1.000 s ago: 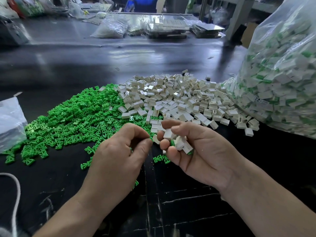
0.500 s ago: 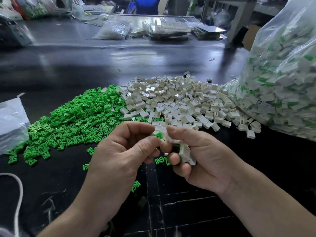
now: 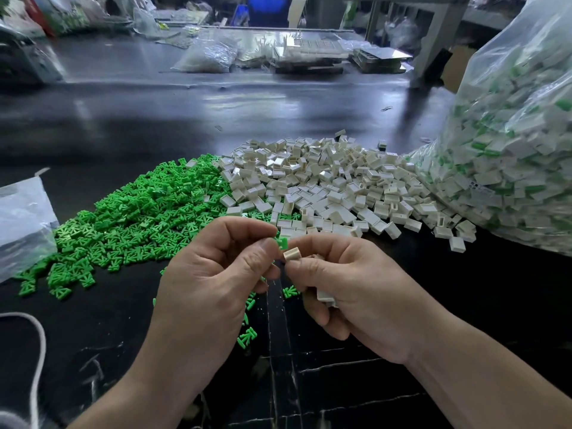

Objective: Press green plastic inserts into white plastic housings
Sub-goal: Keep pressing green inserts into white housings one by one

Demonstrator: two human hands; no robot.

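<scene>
My left hand [image 3: 210, 283] pinches a green insert [image 3: 282, 243] between thumb and forefinger. The insert's end meets the top of a white housing [image 3: 292, 253], which my right hand [image 3: 356, 292] pinches at its fingertips. More white housings [image 3: 325, 295] are tucked in my right palm under curled fingers. Both hands hover above the black table [image 3: 464, 305], just in front of the parts. A heap of green inserts [image 3: 136, 218] lies to the left, and a heap of white housings [image 3: 328, 184] lies behind my hands.
A big clear bag [image 3: 513, 156] full of white-and-green pieces leans at the right. Another plastic bag [image 3: 21, 221] sits at the left edge, and a white cord [image 3: 38, 345] curves at the lower left. Stray green inserts [image 3: 247, 335] lie under my hands. Bags and trays [image 3: 297, 54] crowd the far table.
My hands have come together: the left hand brought a green insert up to the white housing, now held out at my right fingertips. The view has drifted slightly.
</scene>
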